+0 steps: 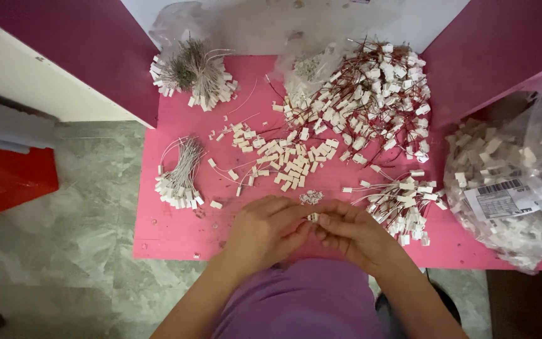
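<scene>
Two hands pinch a tiny white connector over a pink table.

The left hand (265, 229) and right hand (352, 232) meet, fingertips grasping the connector (313, 217) at the pink table (177, 232)'s near edge. It looks light, rigid, easily dropped; best held by its sides. Beyond it lie loose white connectors (286, 163), then the red-wired pile (371, 94).

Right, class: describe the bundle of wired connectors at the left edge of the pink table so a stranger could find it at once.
Start at the pink table and follow its left edge to about halfway down. There lies a tied bundle of wired connectors, pale thin wires fanning up from a clump of small white plugs. Unlike the big heap with red wires at the far right, its wires are whitish and neatly gathered.
</scene>
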